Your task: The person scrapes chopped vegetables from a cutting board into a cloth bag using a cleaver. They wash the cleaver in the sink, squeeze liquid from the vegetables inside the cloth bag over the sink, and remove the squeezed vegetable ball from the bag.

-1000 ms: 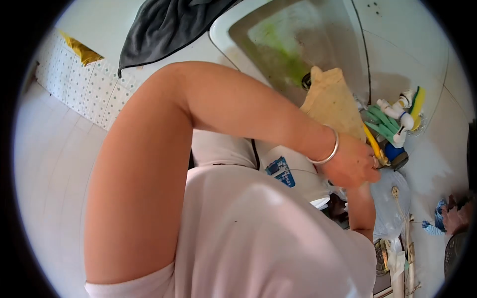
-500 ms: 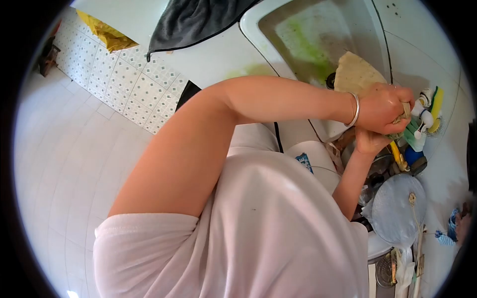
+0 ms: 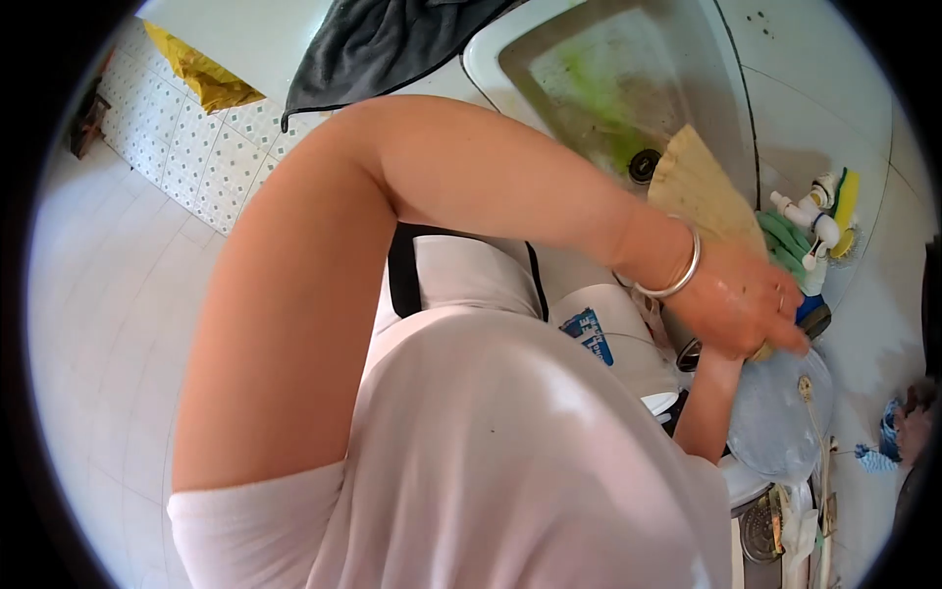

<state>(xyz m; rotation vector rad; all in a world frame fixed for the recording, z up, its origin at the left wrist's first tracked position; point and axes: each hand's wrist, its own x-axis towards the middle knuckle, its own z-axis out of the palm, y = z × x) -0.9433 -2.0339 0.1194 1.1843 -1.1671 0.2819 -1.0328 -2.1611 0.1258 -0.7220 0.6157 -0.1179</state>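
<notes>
A pale yellow cloth (image 3: 692, 182) spreads in a stiff flap from under my left hand (image 3: 741, 299), over the near end of the sink (image 3: 486, 54). My left hand, with a silver bangle on the wrist, is closed over the cloth, and its fingers are slightly blurred. A small cloth edge shows below the palm. My right hand (image 3: 719, 365) is directly beneath, touching or almost touching the left. Only its wrist and heel show; its fingers are hidden. A round, greyish translucent lid-like thing (image 3: 775, 417) lies just beyond both hands.
A green cloth (image 3: 785, 240), a white tap-like fitting (image 3: 819, 226) and a yellow sponge (image 3: 846, 196) stand at the counter's right. A dark grey towel (image 3: 383, 49) drapes over the left edge. Below is a white bucket (image 3: 618, 339) with a blue label.
Both hands have moved down, nearer the round lid, drawing the cloth along. My left hand's fingers have loosened from a tight fist, and the green cloth behind has come into fuller view.
</notes>
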